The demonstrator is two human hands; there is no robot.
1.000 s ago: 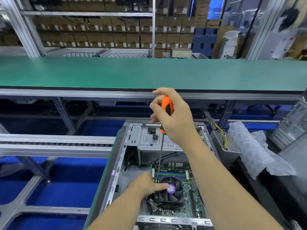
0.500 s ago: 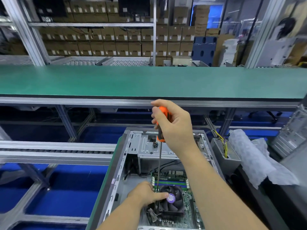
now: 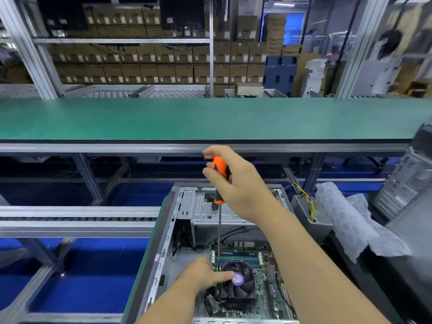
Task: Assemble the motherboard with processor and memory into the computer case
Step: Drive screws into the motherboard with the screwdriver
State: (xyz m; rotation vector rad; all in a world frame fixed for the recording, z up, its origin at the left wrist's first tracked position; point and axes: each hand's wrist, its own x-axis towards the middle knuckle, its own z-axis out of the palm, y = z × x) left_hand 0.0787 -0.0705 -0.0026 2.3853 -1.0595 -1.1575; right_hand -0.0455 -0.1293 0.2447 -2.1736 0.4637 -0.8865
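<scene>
An open grey computer case [image 3: 184, 206] lies flat in front of me with a green motherboard [image 3: 264, 293] inside. A black CPU cooler fan [image 3: 240, 286] with a purple centre label sits on the board, and memory sticks [image 3: 236, 257] lie just behind it. My right hand [image 3: 236, 185] grips the orange handle of a long screwdriver [image 3: 219, 235], held upright with its tip down at the fan's far left corner. My left hand [image 3: 203, 275] rests on the fan's left edge, thumb stretched toward the purple label.
A small pile of dark screws [image 3: 214, 205] sits on the drive cage [image 3: 210, 216]. A power supply [image 3: 311, 218] with yellow wires and white foam wrap [image 3: 350, 225] lie at the right. A green bench top [image 3: 210, 118] runs behind, roller conveyor rails [image 3: 70, 218] at the left.
The view has tilted upward, so hands and case sit lower in frame. My right hand has shifted slightly on the handle; the screwdriver tip and my left hand stay at the fan.
</scene>
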